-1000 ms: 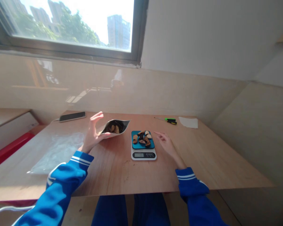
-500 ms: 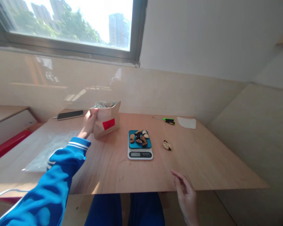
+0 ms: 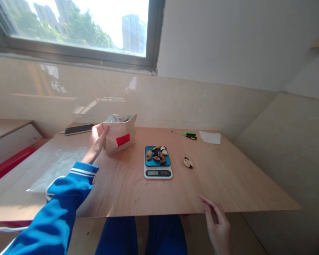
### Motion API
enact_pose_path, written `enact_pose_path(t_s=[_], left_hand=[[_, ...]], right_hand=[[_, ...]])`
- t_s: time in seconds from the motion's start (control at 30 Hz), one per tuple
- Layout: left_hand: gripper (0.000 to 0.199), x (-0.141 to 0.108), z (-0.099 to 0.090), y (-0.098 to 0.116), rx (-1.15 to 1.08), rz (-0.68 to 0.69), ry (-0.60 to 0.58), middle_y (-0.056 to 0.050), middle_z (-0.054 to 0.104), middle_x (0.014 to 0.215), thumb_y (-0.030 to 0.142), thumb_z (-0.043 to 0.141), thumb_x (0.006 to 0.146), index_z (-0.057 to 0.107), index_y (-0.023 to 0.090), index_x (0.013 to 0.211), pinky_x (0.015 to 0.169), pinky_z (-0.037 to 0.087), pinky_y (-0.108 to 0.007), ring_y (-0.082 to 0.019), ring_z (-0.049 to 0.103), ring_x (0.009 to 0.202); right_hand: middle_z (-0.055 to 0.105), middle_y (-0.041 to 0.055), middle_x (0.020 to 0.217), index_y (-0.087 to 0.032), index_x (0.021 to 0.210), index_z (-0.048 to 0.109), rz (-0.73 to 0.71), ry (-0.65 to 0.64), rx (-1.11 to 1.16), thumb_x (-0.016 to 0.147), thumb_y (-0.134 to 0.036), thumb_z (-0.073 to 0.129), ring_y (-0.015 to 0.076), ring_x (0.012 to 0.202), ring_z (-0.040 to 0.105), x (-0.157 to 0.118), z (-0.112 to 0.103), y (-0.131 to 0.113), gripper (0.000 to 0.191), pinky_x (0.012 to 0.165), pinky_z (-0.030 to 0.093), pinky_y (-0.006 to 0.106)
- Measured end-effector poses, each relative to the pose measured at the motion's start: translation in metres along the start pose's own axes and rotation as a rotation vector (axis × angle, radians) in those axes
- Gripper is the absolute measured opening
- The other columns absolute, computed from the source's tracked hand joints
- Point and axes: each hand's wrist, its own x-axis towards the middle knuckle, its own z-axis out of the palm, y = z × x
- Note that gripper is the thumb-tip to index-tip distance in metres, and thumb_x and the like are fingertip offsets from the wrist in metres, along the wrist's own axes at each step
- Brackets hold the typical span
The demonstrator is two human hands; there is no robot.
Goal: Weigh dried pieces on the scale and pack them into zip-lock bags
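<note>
Some brown slices [image 3: 162, 158] are already on the little scale [image 3: 158, 174], but a few pale ones [image 3: 187, 163] lie on the table [image 3: 241, 180] beside it, while the left hand [image 3: 97, 139] pinches the open paper bag [image 3: 113, 139] and the right hand [image 3: 217, 222], a bit open, looks empty.

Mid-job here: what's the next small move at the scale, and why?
I'd probably pause to read the display on the scale before moving anything: sliced pieces rest on its blue platform, loose pieces lie to its right, the right hand is off the scale, and the left hand grips only the paper bag. I can't make out the reading myself.
</note>
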Motion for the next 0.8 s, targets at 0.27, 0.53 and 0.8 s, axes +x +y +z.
enact_pose_path(t_s=[0.27, 0.53, 0.8], left_hand=[[0.032, -0.053, -0.053, 0.018, 0.305, 0.018, 0.116, -0.012, 0.062, 0.118, 0.034, 0.053, 0.084, 0.055, 0.019, 0.112, 0.097, 0.048, -0.045, -0.025, 0.062, 0.108], [0.045, -0.096, -0.120, -0.044, 0.869, 0.038, -0.335, -0.014, 0.063, 0.124, 0.045, 0.041, 0.085, 0.062, 0.018, 0.113, 0.101, 0.043, -0.050, -0.034, 0.057, 0.118], [0.044, -0.109, -0.104, -0.038, 0.909, 0.026, -0.281, -0.016, 0.060, 0.132, 0.040, 0.036, 0.091, 0.060, 0.017, 0.120, 0.108, 0.033, -0.044, -0.029, 0.050, 0.128]], right_hand=[[0.067, 0.0084, 0.098, -0.021, 0.099, 0.068, -0.032, 0.000, -0.028, 0.091, -0.031, 0.052, 0.0195, 0.089, 0.063, 0.001, 0.001, -0.004, 0.021, 0.078, 0.050, 0.031], [0.066, 0.0110, 0.104, -0.019, 0.103, 0.068, 0.101, -0.083, 0.044, 0.090, -0.039, 0.052, 0.0203, 0.091, 0.064, -0.004, 0.009, -0.004, 0.028, 0.071, 0.054, 0.029], [0.040, 0.0095, 0.150, -0.026, 0.144, 0.034, 0.130, -0.525, 0.581, 0.085, -0.042, 0.061, 0.0235, 0.139, 0.037, 0.047, 0.140, -0.103, 0.067, 0.115, 0.031, 0.046]])
